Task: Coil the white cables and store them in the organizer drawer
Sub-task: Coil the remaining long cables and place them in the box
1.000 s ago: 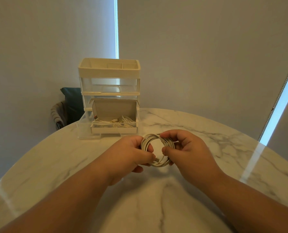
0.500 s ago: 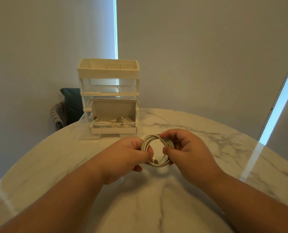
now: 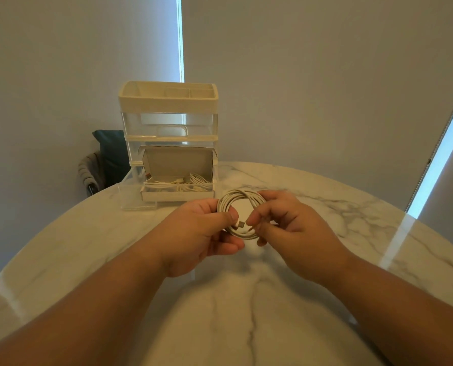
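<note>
A white cable wound into a round coil hangs just above the marble table between both hands. My left hand pinches the coil's left side with thumb on top. My right hand grips the right side, its fingertips near the cable's plug end at the coil's lower middle. Behind them stands a cream and clear organizer with its bottom drawer pulled out. In that drawer sits an open cardboard box holding more white cables.
The round marble table curves away on both sides, with its far edge close behind the organizer. A dark chair with a grey cloth stands past the table at the left. Walls and bright window strips lie beyond.
Both hands have shifted slightly on the coil. The right fingers now pinch nearer the plug end, which shows more plainly at the coil's lower middle. The coil stays in the same place.
</note>
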`<state>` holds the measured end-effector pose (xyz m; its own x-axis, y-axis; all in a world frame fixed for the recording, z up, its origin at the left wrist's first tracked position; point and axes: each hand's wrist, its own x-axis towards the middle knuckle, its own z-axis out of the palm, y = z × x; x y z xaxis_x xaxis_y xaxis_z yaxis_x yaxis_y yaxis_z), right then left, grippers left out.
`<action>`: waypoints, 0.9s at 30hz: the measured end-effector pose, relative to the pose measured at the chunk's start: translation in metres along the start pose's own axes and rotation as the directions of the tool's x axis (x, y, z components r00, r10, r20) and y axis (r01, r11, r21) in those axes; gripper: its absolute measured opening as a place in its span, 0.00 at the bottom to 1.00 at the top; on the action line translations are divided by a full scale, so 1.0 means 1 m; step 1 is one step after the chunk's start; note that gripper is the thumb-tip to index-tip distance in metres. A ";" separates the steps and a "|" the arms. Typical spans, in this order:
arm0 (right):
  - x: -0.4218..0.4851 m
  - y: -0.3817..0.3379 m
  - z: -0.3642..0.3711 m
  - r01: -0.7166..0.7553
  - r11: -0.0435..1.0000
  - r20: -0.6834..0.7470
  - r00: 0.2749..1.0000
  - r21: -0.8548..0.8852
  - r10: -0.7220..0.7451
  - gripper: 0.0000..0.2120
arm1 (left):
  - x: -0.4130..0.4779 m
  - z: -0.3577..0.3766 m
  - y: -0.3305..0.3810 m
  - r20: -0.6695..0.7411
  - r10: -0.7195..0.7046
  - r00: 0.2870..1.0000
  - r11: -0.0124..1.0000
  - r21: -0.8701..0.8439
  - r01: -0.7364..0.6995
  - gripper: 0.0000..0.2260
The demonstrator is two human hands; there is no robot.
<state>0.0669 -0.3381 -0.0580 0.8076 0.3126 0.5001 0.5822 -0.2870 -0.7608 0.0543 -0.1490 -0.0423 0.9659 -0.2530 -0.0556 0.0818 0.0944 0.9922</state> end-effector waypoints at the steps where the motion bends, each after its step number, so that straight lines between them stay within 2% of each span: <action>1: -0.001 -0.002 0.000 0.012 1.000 0.041 0.999 -0.019 -0.011 0.08 | 0.000 0.000 0.000 -0.005 -0.006 1.000 1.000 -0.006 0.006 0.12; 2: -0.002 -0.004 0.000 0.023 0.998 0.074 0.997 -0.059 -0.018 0.06 | 0.000 0.000 0.000 -0.005 -0.011 1.000 1.000 -0.008 0.011 0.11; 4: -0.001 -0.005 -0.002 0.037 0.990 0.105 0.994 -0.135 -0.022 0.10 | 0.000 0.000 0.000 -0.006 -0.015 1.000 1.000 0.001 0.015 0.11; 9: 0.001 -0.009 -0.005 0.033 0.947 0.130 0.991 -0.320 0.010 0.09 | 0.000 -0.001 -0.001 -0.011 0.005 1.000 0.999 0.051 -0.004 0.10; 14: -0.002 -0.014 -0.001 0.009 0.952 0.129 0.991 -0.305 0.032 0.15 | -0.002 0.001 -0.001 -0.024 0.021 0.999 0.992 0.127 -0.018 0.06; 19: -0.002 -0.015 0.001 0.014 0.946 0.140 0.990 -0.323 0.033 0.14 | 0.000 0.003 0.000 -0.044 0.016 0.999 0.986 0.168 -0.008 0.09; 27: -0.003 -0.013 0.003 0.002 0.948 0.120 0.992 -0.319 0.038 0.14 | 0.003 -0.003 -0.003 -0.062 0.012 0.998 0.971 0.238 0.003 0.07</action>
<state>0.0568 -0.3323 -0.0512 0.8122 0.4078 0.4173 0.5834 -0.5604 -0.5879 0.0577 -0.1469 -0.0459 0.9802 -0.1915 -0.0501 0.0236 -0.1383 0.9901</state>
